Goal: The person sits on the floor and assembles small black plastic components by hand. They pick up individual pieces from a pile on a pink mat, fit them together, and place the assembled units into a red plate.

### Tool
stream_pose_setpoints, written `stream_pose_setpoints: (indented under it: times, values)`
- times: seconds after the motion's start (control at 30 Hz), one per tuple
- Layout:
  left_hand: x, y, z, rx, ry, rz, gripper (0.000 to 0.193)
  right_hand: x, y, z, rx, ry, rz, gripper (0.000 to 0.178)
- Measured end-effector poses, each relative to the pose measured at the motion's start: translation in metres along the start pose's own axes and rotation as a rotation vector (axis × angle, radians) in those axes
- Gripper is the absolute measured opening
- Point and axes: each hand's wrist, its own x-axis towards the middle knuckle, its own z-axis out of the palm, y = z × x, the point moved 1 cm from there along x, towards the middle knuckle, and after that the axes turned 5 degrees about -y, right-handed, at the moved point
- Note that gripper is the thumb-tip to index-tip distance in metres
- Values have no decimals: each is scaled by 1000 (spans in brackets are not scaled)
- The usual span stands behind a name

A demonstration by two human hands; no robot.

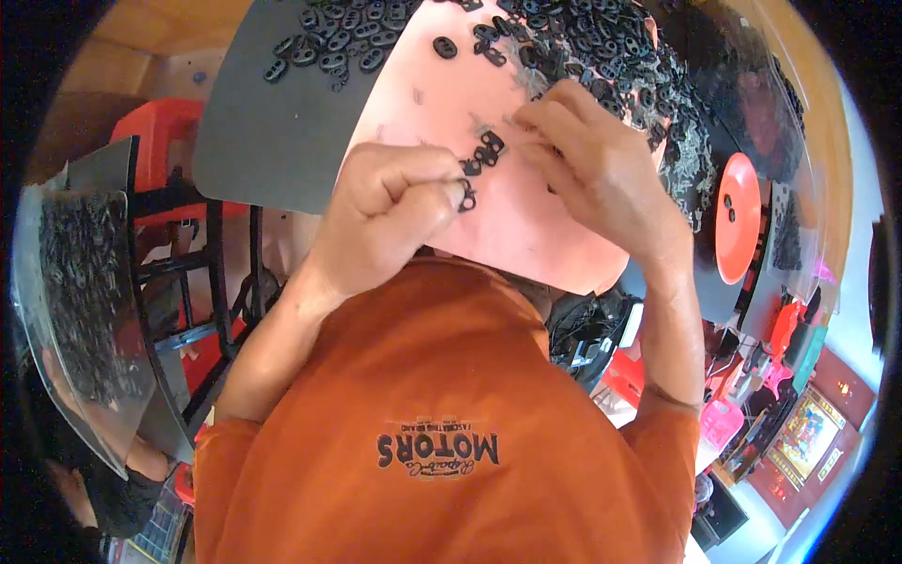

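Observation:
My left hand [390,197] is closed, with thumb and forefinger pinching a small black plastic piece with a hole [469,199]. Just beyond its fingertips, a short row of similar black pieces [488,148] runs across the pink sheet [512,221]. On the other side of that row is my right hand [597,155], its fingers curled and thumb drawn in. Whatever may be between those fingertips is too small or hidden to make out. A large pile of black two-holed oval pieces [587,42] lies beyond this hand, with grey scraps [531,75] among them.
More black ovals lie on the dark grey board [272,141] at the left. At the right stands a red oval plate [738,226] holding a few small black pieces. A clear-sided tray of black pieces [85,291] and a black metal frame [202,268] are at the far left.

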Motion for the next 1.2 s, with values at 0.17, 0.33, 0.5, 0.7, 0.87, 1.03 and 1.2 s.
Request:
stream_pose_setpoints:
  times: [0.17,0.33,0.5,0.7,0.87,1.03,1.2]
  values:
    - [0,-9,0,57,-31,38,25,20,5,8,-122,-40,26,16]
    - [2,-7,3,68,-33,91,26,23,17,1,-198,-39,73,15]
    - [0,-14,-1,186,-97,129,17,27,7,-2,-129,-15,65,14]
    - [-2,-9,1,197,-75,147,16,45,-8,7,-37,-51,-18,11]
    - [-3,-8,3,205,-38,164,14,62,-15,24,-17,6,-88,10]
    - [-4,-15,1,247,-66,184,12,71,-25,26,-104,-108,-17,8]
    - [-5,-14,2,221,-51,156,12,63,-21,26,-138,-84,-56,8]
